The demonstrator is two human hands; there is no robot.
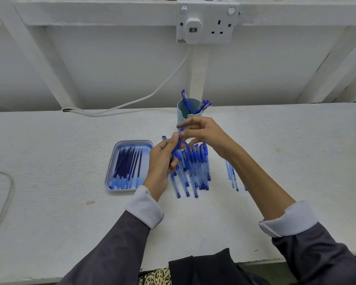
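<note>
My left hand [162, 161] is curled round a blue pen [177, 147], holding it nearly upright above the middle of the bench [70, 145]. My right hand [206, 132] pinches the pen's upper end with thumb and fingertips, the other fingers loosely bent. Under my hands a row of capped blue pens [195, 167] lies side by side. To their left a pale blue tray [109, 173] holds ink refills [127, 163]. A teal cup [182, 113] with more pens stands near the back edge.

No writing legible on pens [193, 167] or socket [207, 23].
</note>
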